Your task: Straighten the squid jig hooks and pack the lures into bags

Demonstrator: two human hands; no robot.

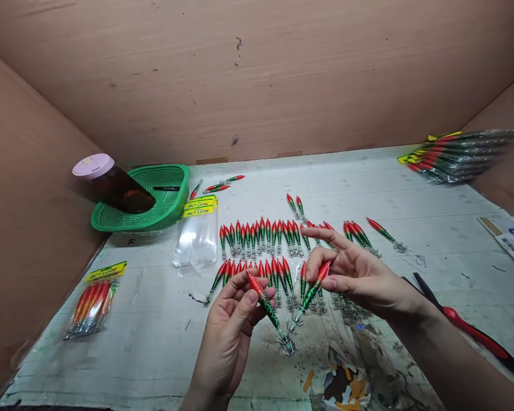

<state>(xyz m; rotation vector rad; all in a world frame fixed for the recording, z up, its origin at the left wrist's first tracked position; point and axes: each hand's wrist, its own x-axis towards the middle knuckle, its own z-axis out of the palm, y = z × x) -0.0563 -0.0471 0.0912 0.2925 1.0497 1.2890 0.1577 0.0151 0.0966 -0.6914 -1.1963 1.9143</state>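
Observation:
My left hand point(235, 319) grips a red and green squid jig point(266, 303) between thumb and fingers, its hook crown pointing down and right. In my right hand point(355, 271), thumb and index finger pinch a second red and green squid jig point(312, 292), hooks down and left. The hook ends of the two jigs are close together; whether they touch I cannot tell. Behind my hands lie two rows of similar jigs, the far row point(261, 234) and the near row point(282, 274), partly hidden by my fingers.
Clear header bags point(197, 234) lie left of the rows, near a green basket point(167, 214) holding a lidded bottle point(124, 188). A filled pack point(92, 302) is at left, more packs point(458, 157) at far right. Red-handled scissors point(475, 331) lie by my right forearm.

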